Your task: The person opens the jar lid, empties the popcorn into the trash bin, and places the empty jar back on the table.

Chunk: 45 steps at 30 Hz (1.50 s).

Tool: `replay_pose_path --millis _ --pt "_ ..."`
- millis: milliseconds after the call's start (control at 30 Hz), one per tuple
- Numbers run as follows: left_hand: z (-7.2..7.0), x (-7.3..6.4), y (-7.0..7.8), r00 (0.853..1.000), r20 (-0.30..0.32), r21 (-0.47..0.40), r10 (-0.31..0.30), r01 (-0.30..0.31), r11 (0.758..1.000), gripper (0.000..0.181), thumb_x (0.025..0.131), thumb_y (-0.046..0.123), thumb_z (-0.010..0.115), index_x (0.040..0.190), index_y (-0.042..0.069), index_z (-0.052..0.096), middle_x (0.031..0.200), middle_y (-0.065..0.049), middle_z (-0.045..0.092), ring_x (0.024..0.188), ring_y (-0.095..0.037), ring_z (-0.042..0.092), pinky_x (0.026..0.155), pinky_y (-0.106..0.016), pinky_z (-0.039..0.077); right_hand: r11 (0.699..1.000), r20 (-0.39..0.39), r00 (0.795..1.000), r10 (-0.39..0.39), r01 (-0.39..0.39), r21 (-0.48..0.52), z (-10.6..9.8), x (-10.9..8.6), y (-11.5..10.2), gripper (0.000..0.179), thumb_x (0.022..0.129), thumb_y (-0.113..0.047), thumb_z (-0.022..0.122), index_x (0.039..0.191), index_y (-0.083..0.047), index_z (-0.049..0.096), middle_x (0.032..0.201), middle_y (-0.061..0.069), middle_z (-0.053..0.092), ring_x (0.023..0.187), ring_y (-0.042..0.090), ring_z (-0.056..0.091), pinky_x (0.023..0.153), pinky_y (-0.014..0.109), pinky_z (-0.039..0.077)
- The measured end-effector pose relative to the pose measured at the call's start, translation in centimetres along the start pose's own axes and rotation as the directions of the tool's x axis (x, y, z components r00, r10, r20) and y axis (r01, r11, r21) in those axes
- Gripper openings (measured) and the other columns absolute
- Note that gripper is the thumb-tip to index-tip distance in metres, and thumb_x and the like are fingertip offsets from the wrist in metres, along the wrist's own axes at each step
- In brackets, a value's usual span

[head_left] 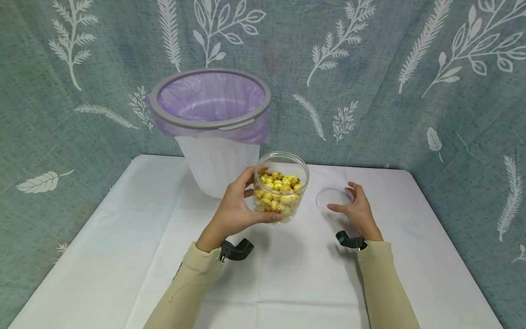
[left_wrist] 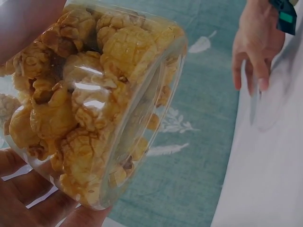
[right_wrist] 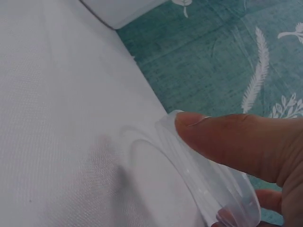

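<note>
My left hand (head_left: 235, 206) grips a clear round jar (head_left: 302, 180) from its left side, thumb low across the front and fingers behind. Yellow caramel popcorn (head_left: 279, 187) fills part of the jar, whose top is uncovered. The jar is held above the table, tilted a little; in the left wrist view the popcorn (left_wrist: 71, 104) shows close up through the wall. Further right, my right hand (head_left: 359, 212) pinches a clear plastic lid (right_wrist: 206, 175) by its rim, between thumb and fingers. Whether the lid touches the tabletop I cannot tell.
A white bin (head_left: 218, 155) with a grey rim and purple liner stands at the back, left of the jar. White cloth (head_left: 304, 292) covers the table. A green curtain (head_left: 370, 123) with white leaves hangs behind and at both sides.
</note>
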<state>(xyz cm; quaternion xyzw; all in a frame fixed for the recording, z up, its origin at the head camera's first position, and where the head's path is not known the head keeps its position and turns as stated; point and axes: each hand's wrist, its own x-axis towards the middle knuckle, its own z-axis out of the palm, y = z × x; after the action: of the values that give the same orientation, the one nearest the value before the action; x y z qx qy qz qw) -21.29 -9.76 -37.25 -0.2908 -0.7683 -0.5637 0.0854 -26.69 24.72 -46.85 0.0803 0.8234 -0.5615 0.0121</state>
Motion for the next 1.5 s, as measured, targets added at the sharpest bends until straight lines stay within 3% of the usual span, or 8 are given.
replay_pose_path --millis 233,567,967,1167,1500 --pt "-0.6 -0.1 0.3 1.0 -0.003 0.001 -0.003 0.003 1.0 0.097 0.069 0.015 0.101 0.151 0.013 0.049 0.144 -0.003 0.059 0.127 -0.022 0.058 0.104 -0.05 0.052 1.0 0.024 1.0 -0.002 0.002 -0.015 0.2 0.0 -0.2 0.114 0.086 -0.008 0.087 0.168 -0.008 0.01 0.17 0.024 0.022 0.16 0.037 0.016 0.127 0.052 0.02" --pt "-1.2 -0.1 0.4 1.0 -0.008 0.012 -0.001 0.001 1.0 0.098 0.068 0.017 0.102 0.152 0.014 0.049 0.143 -0.002 0.06 0.127 -0.021 0.058 0.105 -0.051 0.052 0.999 -0.001 0.999 -0.034 0.034 0.019 0.1 -0.3 -0.8 0.101 0.092 -0.017 0.084 0.166 0.001 0.017 0.17 0.022 0.026 0.158 0.037 0.021 0.127 0.051 0.021" --pt "-1.5 -0.6 0.3 1.0 -0.018 -0.011 -0.026 0.026 1.0 0.096 0.07 0.014 0.1 0.151 0.012 0.049 0.144 -0.002 0.059 0.126 -0.021 0.058 0.104 -0.048 0.052 0.989 -0.035 0.991 -0.125 0.128 0.077 -0.2 -1.5 -2.7 0.098 0.096 -0.027 0.081 0.167 -0.002 0.019 0.169 0.019 0.029 0.157 0.036 0.025 0.126 0.049 0.025" --pt "-1.7 -0.6 0.6 0.999 -0.015 -0.011 -0.033 0.033 0.999 0.096 0.069 0.014 0.101 0.151 0.014 0.05 0.143 -0.002 0.06 0.125 -0.021 0.058 0.105 -0.049 0.052 0.962 -0.025 0.966 -0.259 0.26 0.084 -0.8 -1.1 -6.8 0.092 0.098 -0.026 0.078 0.166 -0.002 0.021 0.168 0.019 0.029 0.156 0.034 0.027 0.126 0.048 0.026" --pt "-3.6 -0.7 1.0 0.999 0.016 0.015 -0.038 0.037 0.999 0.094 0.069 0.014 0.101 0.149 0.017 0.052 0.14 0.001 0.063 0.125 -0.021 0.06 0.104 -0.053 0.052 0.88 0.061 0.883 -0.465 0.453 0.139 -0.4 0.2 -17.2 0.08 0.098 -0.019 0.078 0.164 -0.008 0.033 0.166 0.013 0.037 0.153 0.026 0.035 0.124 0.042 0.032"
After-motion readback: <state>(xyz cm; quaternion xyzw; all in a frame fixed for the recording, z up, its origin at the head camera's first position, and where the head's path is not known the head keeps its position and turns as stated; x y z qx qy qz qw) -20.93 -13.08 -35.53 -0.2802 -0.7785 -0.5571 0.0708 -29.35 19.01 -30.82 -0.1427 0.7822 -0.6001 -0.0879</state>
